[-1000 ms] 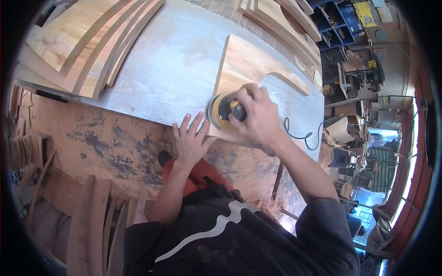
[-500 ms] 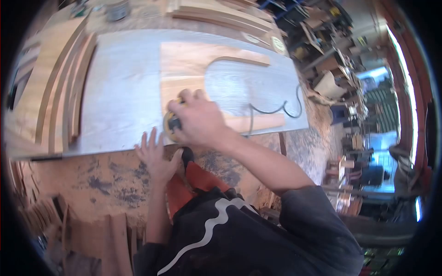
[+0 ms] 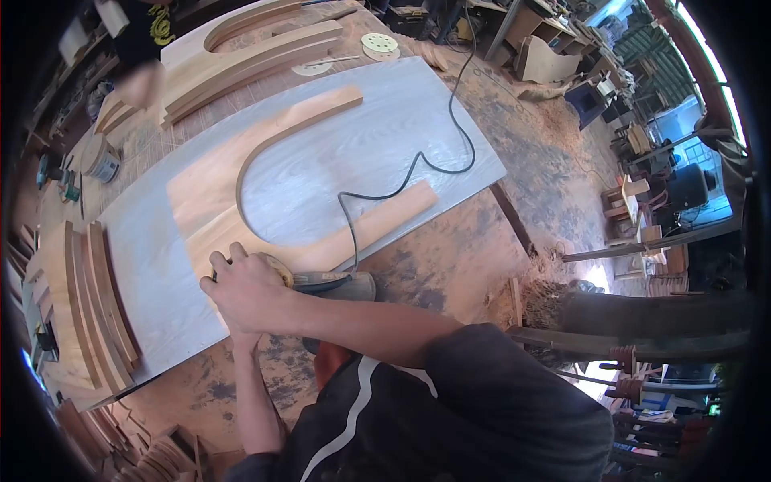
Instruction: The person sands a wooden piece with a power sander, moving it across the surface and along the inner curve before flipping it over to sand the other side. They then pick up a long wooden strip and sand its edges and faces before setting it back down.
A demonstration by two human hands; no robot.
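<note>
My right hand is wrapped over a yellow-and-black power sander at the near left corner of a U-shaped wooden piece. From the sander a black cord loops across the work. The U-shaped piece lies flat on a grey-blue board, its open end facing right. My left forearm comes up from below and meets my right hand. Behind that hand, my left hand's fingers are hidden, so I cannot see what they touch.
Wooden strips lie along the board's left end. Beyond the board are stacked curved pieces, sanding discs, a tub and a green power tool. Another person's blurred hand shows at upper left.
The view has turned, and the other person has come into sight. My left hand, spread beside the sander before, is now mostly behind my right hand. My right hand still holds the sander.
</note>
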